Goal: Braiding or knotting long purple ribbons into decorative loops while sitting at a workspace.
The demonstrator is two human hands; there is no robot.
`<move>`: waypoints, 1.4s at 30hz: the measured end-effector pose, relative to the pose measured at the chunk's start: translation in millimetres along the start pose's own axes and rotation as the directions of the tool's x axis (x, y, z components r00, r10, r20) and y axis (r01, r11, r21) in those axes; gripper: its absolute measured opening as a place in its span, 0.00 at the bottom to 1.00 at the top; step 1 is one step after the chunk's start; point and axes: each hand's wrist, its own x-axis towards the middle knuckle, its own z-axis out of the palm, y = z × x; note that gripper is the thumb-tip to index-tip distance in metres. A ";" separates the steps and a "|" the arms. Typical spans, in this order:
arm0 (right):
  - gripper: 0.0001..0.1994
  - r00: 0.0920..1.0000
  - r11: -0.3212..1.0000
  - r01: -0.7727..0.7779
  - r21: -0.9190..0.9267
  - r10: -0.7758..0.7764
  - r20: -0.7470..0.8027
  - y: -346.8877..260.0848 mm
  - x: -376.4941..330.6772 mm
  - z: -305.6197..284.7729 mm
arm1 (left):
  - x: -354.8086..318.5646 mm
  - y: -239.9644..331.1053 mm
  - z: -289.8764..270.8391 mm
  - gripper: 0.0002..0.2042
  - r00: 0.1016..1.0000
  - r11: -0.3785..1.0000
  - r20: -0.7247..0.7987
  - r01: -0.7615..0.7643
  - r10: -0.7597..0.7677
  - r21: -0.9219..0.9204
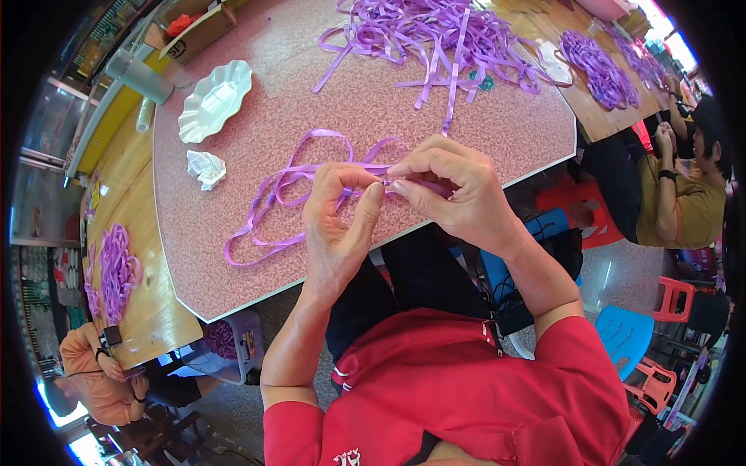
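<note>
Head view: your left hand and right hand meet at the near edge of the pink speckled table, both pinching one purple ribbon between thumb and fingertips. Its loops trail left across the tabletop. A heap of purple ribbons lies farther back, with a white scalloped dish and crumpled tissue to the left.

bare tabletop left of hands, ribbon pile blocking beyond
</note>
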 end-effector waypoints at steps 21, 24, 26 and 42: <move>0.05 0.995 0.996 -0.088 0.005 0.088 0.048 7.4 -3.9 2.8 | -0.7 3.6 0.7 0.04 0.998 0.995 0.033 -0.063 0.060 0.080; 0.04 0.989 0.987 -0.144 0.073 0.141 0.041 1.5 -3.8 0.8 | -1.7 1.4 -1.9 0.05 0.999 0.996 0.000 -0.054 0.054 0.074; 0.04 0.988 0.987 -0.149 0.056 0.146 0.057 6.0 -5.3 -3.2 | -2.5 3.5 -2.4 0.06 0.999 0.997 0.002 -0.043 0.043 0.072; 0.03 0.966 0.988 0.144 0.052 -0.152 0.209 18.6 -9.2 0.1 | 19.6 20.1 -39.6 0.07 0.745 0.743 0.591 -0.578 0.310 0.338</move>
